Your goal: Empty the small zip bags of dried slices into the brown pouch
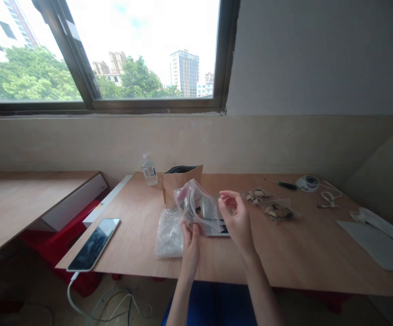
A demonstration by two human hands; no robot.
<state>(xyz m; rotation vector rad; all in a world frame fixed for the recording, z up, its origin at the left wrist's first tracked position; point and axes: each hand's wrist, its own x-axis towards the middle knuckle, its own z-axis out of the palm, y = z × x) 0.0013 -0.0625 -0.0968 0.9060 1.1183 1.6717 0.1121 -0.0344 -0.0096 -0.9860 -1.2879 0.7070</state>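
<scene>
My left hand (191, 240) is closed on the lower edge of a clear zip bag (198, 210), whose mouth gapes open toward the right. Small brownish bits show inside it, too blurred to name. To the right of the bag, my right hand (237, 217) is raised with its fingers curved and apart from the thumb, and nothing shows between them. Behind the zip bag stands an open brown paper bag (174, 185). Flat clear plastic bags (168, 237) lie left of my left hand. Partly hidden under the held bag is a flat device with a dark display (222, 227).
Two clear bags with dried brownish pieces (278, 212) lie to the right. Beyond them are a green-handled screwdriver (287, 185), a white dome camera (307, 183) and white paper (376, 242). A phone (94, 244) on a cable and a water bottle (149, 171) stand left.
</scene>
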